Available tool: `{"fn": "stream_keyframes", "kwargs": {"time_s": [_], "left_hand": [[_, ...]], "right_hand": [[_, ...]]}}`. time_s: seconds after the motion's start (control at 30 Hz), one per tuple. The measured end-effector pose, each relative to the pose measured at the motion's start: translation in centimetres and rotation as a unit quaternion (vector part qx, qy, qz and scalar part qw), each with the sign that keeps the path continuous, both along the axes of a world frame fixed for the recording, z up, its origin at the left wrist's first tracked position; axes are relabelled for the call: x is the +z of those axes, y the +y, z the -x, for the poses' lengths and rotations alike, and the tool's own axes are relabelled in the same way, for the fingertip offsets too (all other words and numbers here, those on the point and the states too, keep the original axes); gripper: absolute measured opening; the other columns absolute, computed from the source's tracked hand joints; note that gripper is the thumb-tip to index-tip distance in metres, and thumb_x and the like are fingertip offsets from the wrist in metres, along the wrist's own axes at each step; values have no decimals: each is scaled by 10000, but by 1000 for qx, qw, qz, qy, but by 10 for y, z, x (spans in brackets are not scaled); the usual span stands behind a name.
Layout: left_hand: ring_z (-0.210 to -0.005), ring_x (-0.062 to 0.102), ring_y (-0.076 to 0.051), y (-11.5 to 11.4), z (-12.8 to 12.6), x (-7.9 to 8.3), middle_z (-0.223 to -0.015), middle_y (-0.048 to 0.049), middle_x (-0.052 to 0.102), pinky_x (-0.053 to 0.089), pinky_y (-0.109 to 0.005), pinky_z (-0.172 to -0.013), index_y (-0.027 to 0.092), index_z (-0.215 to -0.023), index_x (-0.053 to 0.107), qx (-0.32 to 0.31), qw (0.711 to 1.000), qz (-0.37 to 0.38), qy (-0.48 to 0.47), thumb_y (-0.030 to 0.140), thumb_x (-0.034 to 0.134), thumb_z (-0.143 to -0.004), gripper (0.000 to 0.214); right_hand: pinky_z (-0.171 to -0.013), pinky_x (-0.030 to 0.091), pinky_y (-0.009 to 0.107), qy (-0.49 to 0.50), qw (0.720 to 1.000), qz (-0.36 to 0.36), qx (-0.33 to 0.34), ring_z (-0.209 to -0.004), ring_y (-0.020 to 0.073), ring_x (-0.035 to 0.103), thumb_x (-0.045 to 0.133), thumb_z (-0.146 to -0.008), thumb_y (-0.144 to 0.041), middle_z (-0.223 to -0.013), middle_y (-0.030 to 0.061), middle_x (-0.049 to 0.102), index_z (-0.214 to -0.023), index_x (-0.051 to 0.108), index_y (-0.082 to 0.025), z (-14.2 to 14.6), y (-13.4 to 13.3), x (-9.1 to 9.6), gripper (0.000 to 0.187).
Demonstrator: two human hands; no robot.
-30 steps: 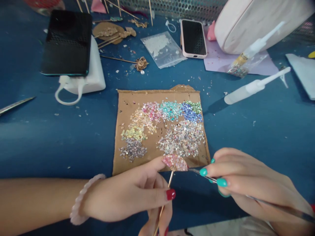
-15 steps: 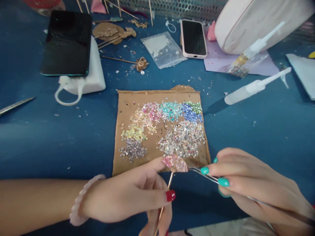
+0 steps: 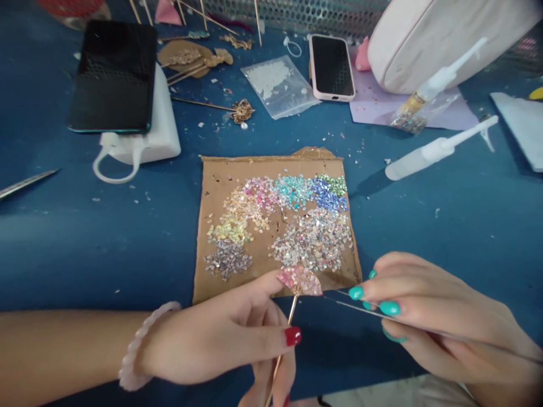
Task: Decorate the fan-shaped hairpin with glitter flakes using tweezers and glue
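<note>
My left hand [image 3: 237,333], with red nails and a pink bead bracelet [image 3: 142,345], is closed around the gold stem of a fan-shaped hairpin [image 3: 300,281]. Pink and pale chips cover the fan head, and my index fingertip touches its left edge. My right hand [image 3: 441,316], nails painted turquoise, grips thin metal tweezers [image 3: 382,314]. Their tips are apart and lie just right of the fan's right corner; I cannot make out anything between them. Behind the fan lies a cardboard sheet [image 3: 271,271] bearing small piles of coloured chips [image 3: 316,240], sorted by shade.
A black phone [image 3: 114,76] rests on a white charger [image 3: 163,124] at left, near a pointed metal tool [image 3: 27,183]. Farther back are gold hairpins [image 3: 242,111], a plastic bag [image 3: 278,85] and a pink-cased phone [image 3: 332,68]. A white glue bottle [image 3: 439,148] lies at right.
My right hand has shifted slightly and the tweezers' tips have spread apart, drawing back from the fan's right corner. The left hand and hairpin are almost still.
</note>
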State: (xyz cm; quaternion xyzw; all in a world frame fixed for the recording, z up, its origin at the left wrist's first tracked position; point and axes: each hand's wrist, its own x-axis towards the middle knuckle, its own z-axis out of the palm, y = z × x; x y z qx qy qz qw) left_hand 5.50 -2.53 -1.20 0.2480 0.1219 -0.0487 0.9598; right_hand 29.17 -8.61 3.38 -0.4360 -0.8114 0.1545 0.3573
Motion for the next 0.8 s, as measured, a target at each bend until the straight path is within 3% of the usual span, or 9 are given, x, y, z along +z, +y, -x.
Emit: {"fn": "stream_keyframes", "kwargs": {"time_s": [0.17, 0.53, 0.8], "left_hand": [[-312, 497, -46, 1, 0, -2, -637, 14, 638, 315, -90, -341, 230, -1206, 286, -1, 1000, -10, -5, 255, 370, -979, 243], [-316, 476, -41, 1, -1, 2, -624, 28, 623, 294, -92, -344, 236, -1299, 231, -3, 1000, -1, 0, 287, 416, -966, 385], [-319, 476, -47, -1, -1, -1, -593, 27, 610, 320, -105, -359, 227, -1275, 281, 2, 1000, -4, 1, 276, 407, -967, 337]], "right_hand": [[-687, 579, 271, 19, 1000, 20, -6, -632, 121, 669, 545, -810, -106, -751, 44, 710, -853, 569, -179, -1, 4, 0, 88], [-700, 572, 276, 29, 999, 30, -5, -671, 125, 671, 566, -793, -86, -766, 57, 703, -863, 567, -157, -1, 3, -5, 99], [-719, 567, 252, 28, 999, 39, -5, -644, 108, 668, 568, -827, -143, -721, 47, 696, -825, 555, -151, 4, 7, -1, 15]]}}
